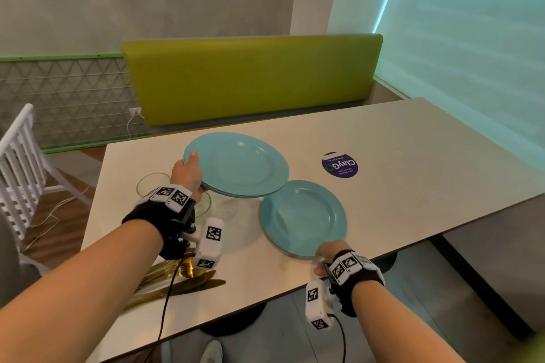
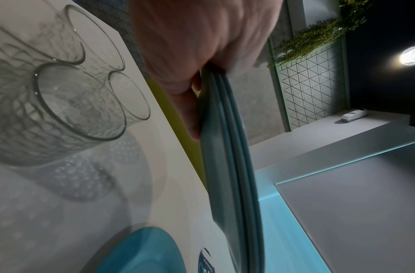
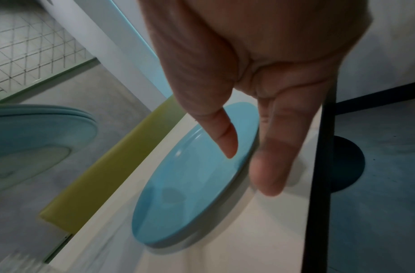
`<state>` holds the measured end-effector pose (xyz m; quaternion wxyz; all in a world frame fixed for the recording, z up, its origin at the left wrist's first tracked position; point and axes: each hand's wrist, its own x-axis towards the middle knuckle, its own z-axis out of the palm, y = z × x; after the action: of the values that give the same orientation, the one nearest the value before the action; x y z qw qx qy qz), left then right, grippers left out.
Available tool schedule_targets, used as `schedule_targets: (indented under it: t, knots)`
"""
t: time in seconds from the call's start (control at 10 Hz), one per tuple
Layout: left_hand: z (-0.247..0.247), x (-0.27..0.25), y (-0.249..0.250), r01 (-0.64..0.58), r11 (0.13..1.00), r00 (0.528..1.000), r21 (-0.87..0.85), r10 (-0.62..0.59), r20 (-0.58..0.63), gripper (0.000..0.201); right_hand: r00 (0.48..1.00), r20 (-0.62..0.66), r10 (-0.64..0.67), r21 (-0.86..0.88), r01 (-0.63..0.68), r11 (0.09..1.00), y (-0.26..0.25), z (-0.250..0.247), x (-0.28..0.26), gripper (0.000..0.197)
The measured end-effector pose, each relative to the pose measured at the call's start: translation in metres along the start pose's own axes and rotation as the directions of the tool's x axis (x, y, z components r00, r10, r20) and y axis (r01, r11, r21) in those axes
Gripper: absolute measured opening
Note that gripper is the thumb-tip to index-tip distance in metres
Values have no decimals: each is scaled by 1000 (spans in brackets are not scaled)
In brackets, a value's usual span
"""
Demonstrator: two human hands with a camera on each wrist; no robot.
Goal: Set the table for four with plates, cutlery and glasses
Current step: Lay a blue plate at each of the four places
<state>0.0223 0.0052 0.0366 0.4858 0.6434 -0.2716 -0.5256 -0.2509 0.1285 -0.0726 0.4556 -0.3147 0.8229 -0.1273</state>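
My left hand (image 1: 188, 171) grips the left rim of a stack of blue plates (image 1: 239, 165), held just above the white table (image 1: 413, 156). The left wrist view shows the thumb on top and the fingers under the stack (image 2: 230, 147). A single blue plate (image 1: 303, 218) lies flat near the table's front edge. My right hand (image 1: 324, 256) holds its near rim. In the right wrist view the thumb rests on the plate (image 3: 192, 184) and the fingers (image 3: 269, 175) run along its edge. Clear glasses (image 1: 152, 184) stand under my left wrist, and gold cutlery (image 1: 177, 283) lies near the front left.
A purple round sticker (image 1: 339, 164) sits on the table right of the stack. A green bench back (image 1: 250, 79) runs behind the table's far edge. A white chair (image 1: 17, 162) stands at the left. The glasses (image 2: 80, 103) cluster close below the held stack.
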Motion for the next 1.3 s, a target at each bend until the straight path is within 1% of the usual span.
schedule_targets:
  t: [0.1, 0.2, 0.3, 0.4, 0.5, 0.6, 0.7, 0.8, 0.9, 1.0, 1.1, 1.2, 1.3]
  knots:
    - [4, 3, -2, 11, 1000, 1000, -15, -11, 27, 50, 995, -52, 81, 115, -74, 991, -6, -13, 7, 44]
    - [15, 7, 1, 23, 1000, 998, -17, -22, 67, 49, 981, -193, 30, 113, -8, 994, -30, -36, 2, 41]
    - [33, 12, 4, 29, 999, 989, 12, -31, 146, 49, 975, -216, -55, 363, 132, 923, -65, -56, -7, 40]
    - [52, 16, 6, 23, 999, 971, 27, -29, 236, 50, 974, -173, -149, 532, 220, 818, -98, -71, -19, 37]
    - [76, 21, 11, 9, 999, 939, 35, -20, 343, 47, 957, -195, -216, 578, 290, 763, -119, -87, -24, 32]
    - [101, 23, 13, 9, 999, 905, 38, -25, 424, 42, 933, -293, -210, 555, 345, 757, -118, -103, -17, 11]
    - [122, 20, 10, 23, 999, 890, 35, -36, 455, 40, 943, -305, -137, 622, 306, 720, -108, -118, -14, 21]
    - [141, 17, 2, 23, 998, 878, 56, -47, 476, 42, 961, -275, -34, 728, 232, 645, -93, -128, -12, 12]
    - [160, 9, -4, 22, 996, 869, 85, -61, 491, 43, 962, -272, 23, 755, 199, 625, -79, -135, -11, 13]
    - [181, 2, -8, 9, 991, 875, 135, -73, 479, 54, 958, -283, 40, 760, 199, 619, -68, -147, -2, 20]
    - [202, 8, -16, 16, 983, 882, 184, -101, 461, 63, 960, -273, 62, 802, 192, 565, -59, -165, 17, 32]
    - [222, 17, -22, -16, 977, 921, 214, -69, 384, 61, 968, -239, 77, 850, 170, 499, -54, -191, 31, 38]
    - [240, 18, -17, -46, 971, 951, 233, -29, 308, 57, 958, -247, 146, 897, 169, 408, -39, -219, 50, 39]
